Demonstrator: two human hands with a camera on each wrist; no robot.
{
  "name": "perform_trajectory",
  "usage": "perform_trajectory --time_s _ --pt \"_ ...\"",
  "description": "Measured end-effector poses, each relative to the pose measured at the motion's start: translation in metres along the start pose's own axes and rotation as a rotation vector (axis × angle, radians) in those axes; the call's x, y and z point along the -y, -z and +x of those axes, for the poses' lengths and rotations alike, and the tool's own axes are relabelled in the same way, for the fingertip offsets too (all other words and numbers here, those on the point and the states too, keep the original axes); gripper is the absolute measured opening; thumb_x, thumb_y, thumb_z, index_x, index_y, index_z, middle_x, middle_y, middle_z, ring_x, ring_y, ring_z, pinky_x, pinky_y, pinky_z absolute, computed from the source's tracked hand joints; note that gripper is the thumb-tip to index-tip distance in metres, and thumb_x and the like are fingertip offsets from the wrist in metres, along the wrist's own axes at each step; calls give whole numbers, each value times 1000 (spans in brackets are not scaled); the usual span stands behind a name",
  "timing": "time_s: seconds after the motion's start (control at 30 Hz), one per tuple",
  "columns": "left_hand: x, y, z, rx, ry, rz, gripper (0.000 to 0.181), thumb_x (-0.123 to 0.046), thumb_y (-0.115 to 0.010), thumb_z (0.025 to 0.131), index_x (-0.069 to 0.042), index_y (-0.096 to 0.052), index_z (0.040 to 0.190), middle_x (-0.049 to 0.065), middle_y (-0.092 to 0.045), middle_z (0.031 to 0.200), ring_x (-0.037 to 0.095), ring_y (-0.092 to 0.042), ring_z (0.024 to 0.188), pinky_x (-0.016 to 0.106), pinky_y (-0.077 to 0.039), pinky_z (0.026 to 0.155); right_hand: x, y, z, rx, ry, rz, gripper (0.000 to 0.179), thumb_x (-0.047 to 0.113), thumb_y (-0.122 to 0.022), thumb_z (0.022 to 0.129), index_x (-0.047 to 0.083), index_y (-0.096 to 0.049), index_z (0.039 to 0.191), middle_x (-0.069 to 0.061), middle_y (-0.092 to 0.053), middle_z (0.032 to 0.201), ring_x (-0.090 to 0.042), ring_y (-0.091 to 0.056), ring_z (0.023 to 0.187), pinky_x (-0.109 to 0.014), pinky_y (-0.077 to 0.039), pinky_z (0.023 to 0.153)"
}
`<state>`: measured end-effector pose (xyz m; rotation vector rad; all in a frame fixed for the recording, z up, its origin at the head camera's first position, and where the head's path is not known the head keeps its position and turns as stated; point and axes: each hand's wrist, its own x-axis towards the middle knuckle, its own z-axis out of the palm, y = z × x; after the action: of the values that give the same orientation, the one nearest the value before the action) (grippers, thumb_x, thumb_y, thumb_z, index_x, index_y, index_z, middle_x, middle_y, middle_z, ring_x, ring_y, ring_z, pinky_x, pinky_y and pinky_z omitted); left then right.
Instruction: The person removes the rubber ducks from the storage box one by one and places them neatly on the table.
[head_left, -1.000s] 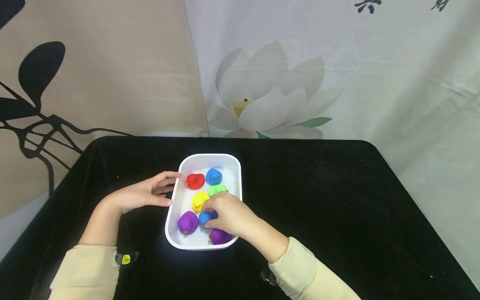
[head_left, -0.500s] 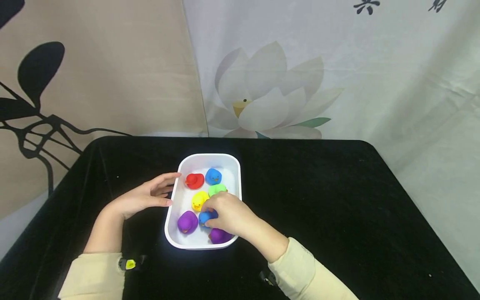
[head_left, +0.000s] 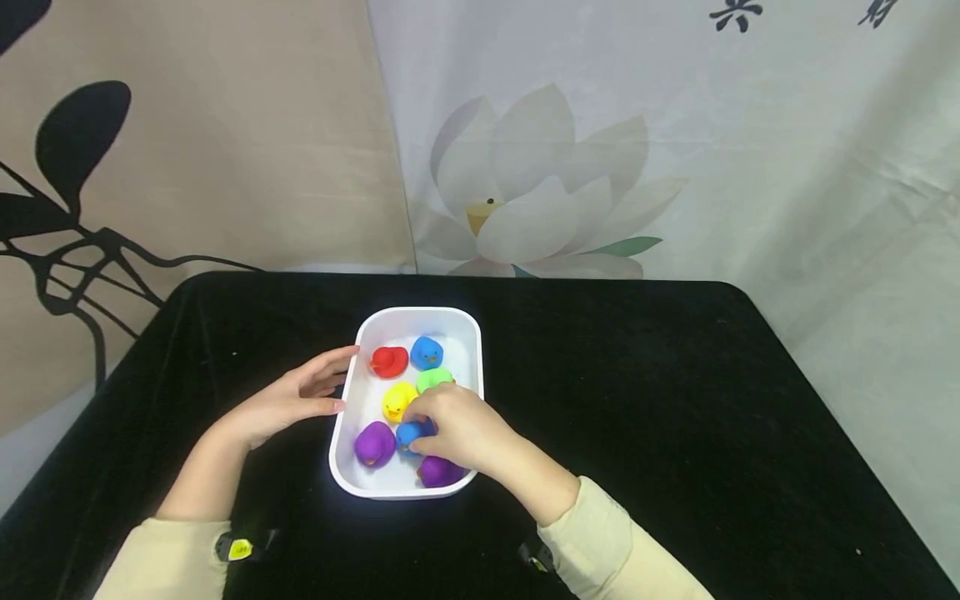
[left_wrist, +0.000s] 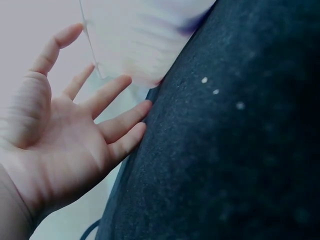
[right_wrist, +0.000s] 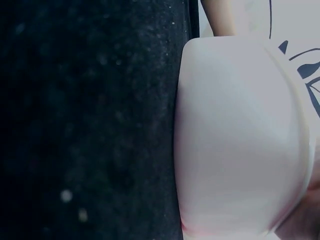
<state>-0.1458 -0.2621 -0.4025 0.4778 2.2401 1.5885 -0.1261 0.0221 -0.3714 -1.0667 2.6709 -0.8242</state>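
Note:
A white tray (head_left: 471, 333) holds several rubber ducks. Within it my right hand (head_left: 465, 429) pinches a blue rubber duck (head_left: 408, 435) between thumb and fingers, covering part of it. The yellow duck (head_left: 397, 401) and the partly covered green duck (head_left: 432, 379) lie just beyond that hand. One purple duck (head_left: 375, 444) is on its left; another purple duck (head_left: 441, 472) sits under the wrist. Farther back are a red duck (head_left: 389, 362) and a second blue duck (head_left: 427, 353). My left hand (head_left: 296, 396) has its fingers spread, fingertips at the tray's left rim.
Black cloth covers the table (head_left: 637, 400) around the tray. Behind it hangs a pale curtain (head_left: 750, 167) printed with a lotus. In the right wrist view the tray's outer wall (right_wrist: 240, 135) fills much of the frame.
The left forearm has shifted slightly, while its fingertips stay at the tray's rim. My right hand stays on the blue duck, nearly still.

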Motion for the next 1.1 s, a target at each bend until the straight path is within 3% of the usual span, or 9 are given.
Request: perform_trajectory --time_s 0.47,1.1 --pt "7 -2 0 -6 -37 -29 75 -16 -67 86 -14 -26 149 14 -31 149 44 -34 130 53 -46 91 -4 3 -2 -19 78 86 34 25 -81 78 16 -72 109 10 -69 103 -3 -61 97 -18 -46 86" --pt "9 -1 2 2 -38 -57 75 -14 -67 86 -14 -26 149 14 -30 149 44 -33 131 50 -47 91 -6 24 -12 -76 96 281 32 13 -78 79 12 -71 110 5 -66 108 -9 -56 101 -31 -53 82"
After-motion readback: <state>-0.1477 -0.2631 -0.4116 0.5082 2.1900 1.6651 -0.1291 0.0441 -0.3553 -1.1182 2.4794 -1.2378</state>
